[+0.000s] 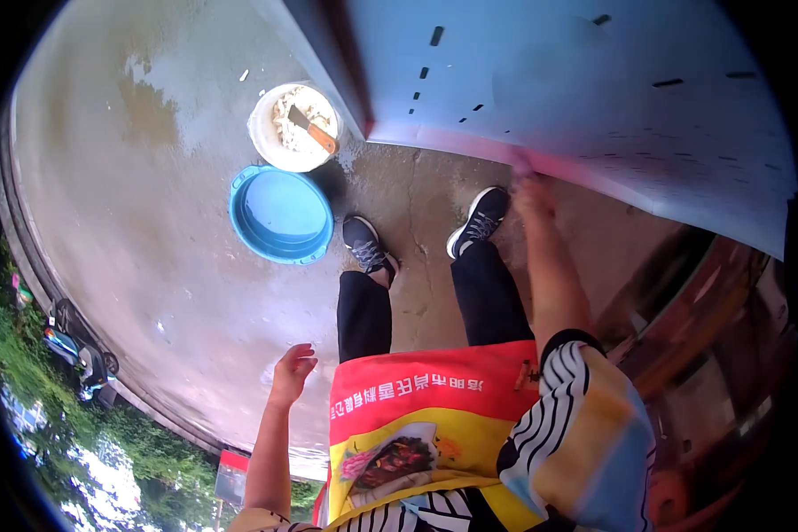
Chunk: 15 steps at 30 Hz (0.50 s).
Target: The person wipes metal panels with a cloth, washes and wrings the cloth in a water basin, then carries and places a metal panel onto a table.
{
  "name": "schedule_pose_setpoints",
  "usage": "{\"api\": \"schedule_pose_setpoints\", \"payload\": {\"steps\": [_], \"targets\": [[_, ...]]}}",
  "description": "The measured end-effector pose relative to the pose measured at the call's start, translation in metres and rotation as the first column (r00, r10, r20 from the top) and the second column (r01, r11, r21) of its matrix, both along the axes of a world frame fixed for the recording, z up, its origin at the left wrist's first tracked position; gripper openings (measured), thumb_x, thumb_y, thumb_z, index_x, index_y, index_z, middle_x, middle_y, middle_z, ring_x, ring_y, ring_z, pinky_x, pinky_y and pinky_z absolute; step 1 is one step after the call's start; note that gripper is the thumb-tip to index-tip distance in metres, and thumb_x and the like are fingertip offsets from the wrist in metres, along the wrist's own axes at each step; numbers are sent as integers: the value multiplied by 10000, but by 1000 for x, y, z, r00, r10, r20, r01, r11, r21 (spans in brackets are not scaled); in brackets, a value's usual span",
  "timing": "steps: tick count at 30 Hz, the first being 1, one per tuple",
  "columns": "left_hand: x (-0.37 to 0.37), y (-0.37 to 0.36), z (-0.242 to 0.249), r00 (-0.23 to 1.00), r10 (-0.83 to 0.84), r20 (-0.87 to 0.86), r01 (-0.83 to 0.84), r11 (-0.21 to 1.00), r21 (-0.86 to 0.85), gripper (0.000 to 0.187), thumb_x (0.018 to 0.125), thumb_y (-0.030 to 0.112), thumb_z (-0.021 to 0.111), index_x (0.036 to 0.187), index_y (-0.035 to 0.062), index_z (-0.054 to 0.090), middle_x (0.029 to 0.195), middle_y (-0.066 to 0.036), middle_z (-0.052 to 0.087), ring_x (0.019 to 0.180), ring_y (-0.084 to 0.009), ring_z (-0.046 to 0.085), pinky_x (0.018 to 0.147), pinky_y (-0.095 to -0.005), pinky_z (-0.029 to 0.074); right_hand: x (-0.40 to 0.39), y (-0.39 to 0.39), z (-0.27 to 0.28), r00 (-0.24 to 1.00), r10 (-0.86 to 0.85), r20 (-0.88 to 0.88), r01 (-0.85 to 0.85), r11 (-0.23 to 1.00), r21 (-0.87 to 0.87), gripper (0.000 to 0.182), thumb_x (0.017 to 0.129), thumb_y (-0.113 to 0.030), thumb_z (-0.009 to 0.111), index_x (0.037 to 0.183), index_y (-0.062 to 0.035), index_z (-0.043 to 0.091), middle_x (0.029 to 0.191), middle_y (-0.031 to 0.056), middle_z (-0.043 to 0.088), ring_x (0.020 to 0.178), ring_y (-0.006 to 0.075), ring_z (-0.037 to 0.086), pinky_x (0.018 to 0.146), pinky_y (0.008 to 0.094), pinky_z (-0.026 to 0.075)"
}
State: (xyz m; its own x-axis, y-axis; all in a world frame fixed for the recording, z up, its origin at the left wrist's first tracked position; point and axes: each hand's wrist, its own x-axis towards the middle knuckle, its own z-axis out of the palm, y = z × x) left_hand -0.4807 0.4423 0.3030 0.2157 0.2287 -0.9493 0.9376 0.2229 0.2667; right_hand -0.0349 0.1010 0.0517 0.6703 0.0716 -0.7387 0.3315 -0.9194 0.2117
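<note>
My right hand (536,195) is stretched forward at the lower edge of a large pale metal panel (585,80) with dark slots. Its fingers look closed, and a blurred pinkish shape shows at their tips against the panel; I cannot tell what it is. My left hand (293,372) hangs to the left of the apron, fingers loosely bent and apart, with nothing in it. I wear a red and yellow apron (434,381) with printed characters and a picture of food.
A white bucket (262,133) holds pale scraps and a wooden-handled scraper (315,131). Beside it on the wet concrete floor (151,239) stands a blue basin (324,226). A parked scooter (84,355) and greenery lie at far left.
</note>
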Motion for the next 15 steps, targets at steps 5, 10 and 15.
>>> {"api": "schedule_pose_setpoints", "payload": {"steps": [5, 10, 15], "targets": [[46, -6, 24, 985, -154, 80, 154, 988, -3, 350, 842, 13, 590, 1183, -31, 526, 1061, -132, 625, 940, -177, 622, 807, -279, 499, 15, -193, 57, 530, -778, -337, 799, 326, 505, 667, 746, -67, 570, 1382, -49, 371, 1237, 168, 564, 1113, 270, 563, 897, 380, 467], [132, -38, 74, 901, -352, 252, 355, 934, 34, 364, 845, 78, 626, 1188, 1, 533, 1086, -150, 634, 935, -197, 637, 801, -301, 507, -8, -173, 238, 441, -842, -310, 886, 354, 300, 725, 687, -59, 623, 1375, -45, 397, 1200, 122, 575, 1080, 227, 552, 841, 326, 471], [198, -55, 139, 876, -308, 371, 345, 938, -36, 423, 862, 164, 644, 1223, -5, 503, 1086, -133, 615, 990, -198, 606, 839, -318, 492, -65, -112, 329, -18, -412, -911, 911, -383, 155, 584, 739, -83, 672, 1288, -66, 474, 1121, 70, 598, 1013, 201, 584, 880, 341, 479]]}}
